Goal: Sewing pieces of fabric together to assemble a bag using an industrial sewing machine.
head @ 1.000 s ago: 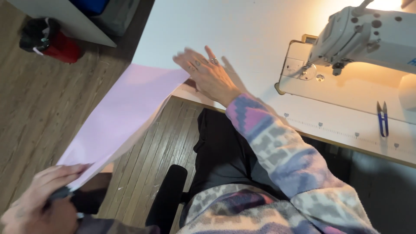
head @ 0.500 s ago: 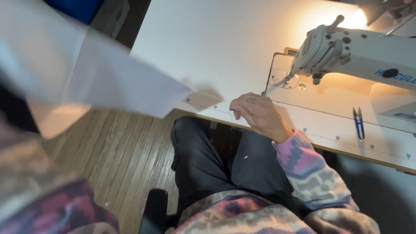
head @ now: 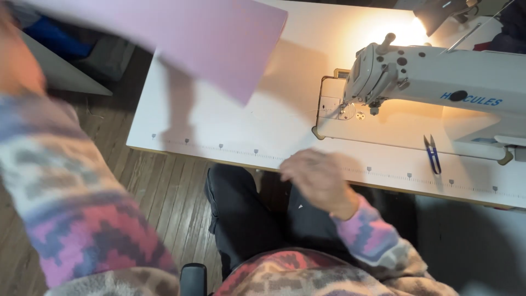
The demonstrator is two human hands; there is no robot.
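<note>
A large pale pink sheet of fabric (head: 219, 38) hangs in the air over the left part of the white sewing table (head: 246, 126) and casts a shadow on it. My left hand (head: 16, 60) is raised at the far left, blurred, and grips the sheet's left end. My left sleeve, in a patterned knit, fills the lower left. My right hand (head: 318, 178) is blurred at the table's front edge, above my lap, with loosely bent fingers and nothing in it.
A white industrial sewing machine (head: 438, 77) stands on the right of the table under a lit lamp (head: 438, 11). Blue thread snips (head: 432, 153) lie in front of it. Wooden floor (head: 159, 192) and a blue object (head: 55, 41) are at the left.
My left hand has swung the pink sheet up from beside my knee to above the table. My right hand has slid off the tabletop back to its front edge.
</note>
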